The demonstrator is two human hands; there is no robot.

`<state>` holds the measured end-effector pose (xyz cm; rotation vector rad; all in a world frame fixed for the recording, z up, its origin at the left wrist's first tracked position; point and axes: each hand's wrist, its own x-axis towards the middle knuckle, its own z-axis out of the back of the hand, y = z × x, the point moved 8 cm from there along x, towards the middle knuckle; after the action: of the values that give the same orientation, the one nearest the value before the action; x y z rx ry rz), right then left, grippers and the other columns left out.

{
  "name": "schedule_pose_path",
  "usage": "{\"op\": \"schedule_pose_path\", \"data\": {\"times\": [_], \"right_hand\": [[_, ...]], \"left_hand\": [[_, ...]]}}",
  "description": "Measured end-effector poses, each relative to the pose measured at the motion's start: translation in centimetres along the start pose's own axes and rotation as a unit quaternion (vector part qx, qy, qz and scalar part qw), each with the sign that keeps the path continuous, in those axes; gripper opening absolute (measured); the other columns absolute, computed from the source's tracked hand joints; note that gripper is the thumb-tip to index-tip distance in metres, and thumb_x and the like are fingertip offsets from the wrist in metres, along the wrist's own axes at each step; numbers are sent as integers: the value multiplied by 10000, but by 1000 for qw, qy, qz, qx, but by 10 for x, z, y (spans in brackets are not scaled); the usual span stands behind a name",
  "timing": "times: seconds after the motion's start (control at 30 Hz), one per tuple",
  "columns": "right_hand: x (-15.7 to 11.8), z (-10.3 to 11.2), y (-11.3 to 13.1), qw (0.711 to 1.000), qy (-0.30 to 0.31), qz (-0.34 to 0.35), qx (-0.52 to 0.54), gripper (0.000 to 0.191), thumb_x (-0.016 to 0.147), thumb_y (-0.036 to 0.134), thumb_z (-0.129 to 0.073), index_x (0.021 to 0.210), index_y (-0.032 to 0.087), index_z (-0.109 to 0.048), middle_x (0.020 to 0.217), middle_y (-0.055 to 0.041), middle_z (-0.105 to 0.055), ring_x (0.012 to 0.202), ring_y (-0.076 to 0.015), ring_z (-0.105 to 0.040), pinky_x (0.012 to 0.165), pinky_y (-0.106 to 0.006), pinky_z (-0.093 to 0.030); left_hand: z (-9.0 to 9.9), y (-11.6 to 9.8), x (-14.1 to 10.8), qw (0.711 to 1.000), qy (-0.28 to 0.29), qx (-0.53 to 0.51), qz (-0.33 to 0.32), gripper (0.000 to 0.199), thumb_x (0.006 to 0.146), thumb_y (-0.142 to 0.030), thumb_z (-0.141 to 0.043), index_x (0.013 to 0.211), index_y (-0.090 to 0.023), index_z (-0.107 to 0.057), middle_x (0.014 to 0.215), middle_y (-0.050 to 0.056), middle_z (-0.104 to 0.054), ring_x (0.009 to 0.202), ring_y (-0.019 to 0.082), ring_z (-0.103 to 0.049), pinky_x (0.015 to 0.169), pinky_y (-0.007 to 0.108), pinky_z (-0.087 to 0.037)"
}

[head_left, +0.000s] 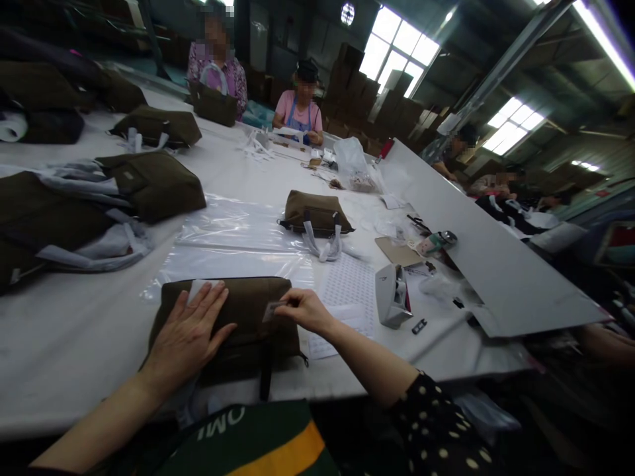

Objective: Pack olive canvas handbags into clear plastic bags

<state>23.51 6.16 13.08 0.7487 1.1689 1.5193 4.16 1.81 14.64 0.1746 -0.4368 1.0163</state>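
Note:
A dark olive handbag (251, 289) lies on its side on the white table in front of me. My left hand (191, 330) rests flat on it, fingers stretched out, beside a white slip (195, 289) that shows partly beneath the fingers. Over the bag's right half, my right hand (306, 311) pinches a small translucent flat piece (272, 311) between thumb and fingers. Whether this piece touches the bag I cannot tell. A dark strap (266, 373) hangs from the bag's near side.
Another olive bag (317, 210) with wrapped handles stands ahead, beside clear plastic sheets (233, 228). To the right are a printed sheet (350, 284) and a white dispenser (391, 297). More bags (153, 185) crowd the left. Two co-workers (300, 109) are across the table.

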Motion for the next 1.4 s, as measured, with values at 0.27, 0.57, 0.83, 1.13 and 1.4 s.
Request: {"op": "schedule_pose_path", "data": {"times": [0.27,0.57,0.83,1.13,1.4], "right_hand": [[15,9,15,945,-197,72,-251,288,626,283,-768,860,195,-625,825,-17,-548,859,-195,-495,809,-326,-423],[8,-12,19,939,-76,56,-330,250,839,299,-563,1086,265,-559,829,-6,-616,761,-185,-582,719,-299,-457],[14,-5,42,959,-63,78,-265,71,770,230,-592,822,221,-545,760,15,-544,750,-160,-526,700,-273,-421],[7,0,42,980,102,-17,-170,141,783,207,-533,802,202,-673,630,28,-613,554,-100,-551,551,-228,-416],[-13,12,41,968,190,-74,-145,406,563,216,-789,955,177,-691,704,5,-695,671,-167,-649,637,-261,-497]], "left_hand": [[-4,17,15,999,32,-7,42,648,914,-479,-249,1362,-24,-352,1419,206,-384,1340,326,-299,1087,523,-209],[-9,24,22,997,54,-17,47,631,904,-471,-312,1364,-40,-357,1405,183,-416,1343,309,-296,1105,501,-178],[-9,25,20,998,38,-10,41,633,899,-463,-339,1367,-36,-347,1397,186,-424,1335,307,-307,1112,496,-169],[-7,25,20,998,28,-22,43,633,888,-460,-369,1358,-37,-360,1381,193,-444,1328,309,-322,1113,488,-172],[-7,25,20,998,30,-35,48,628,879,-455,-390,1356,-47,-368,1385,177,-444,1333,303,-316,1118,487,-165]]}}
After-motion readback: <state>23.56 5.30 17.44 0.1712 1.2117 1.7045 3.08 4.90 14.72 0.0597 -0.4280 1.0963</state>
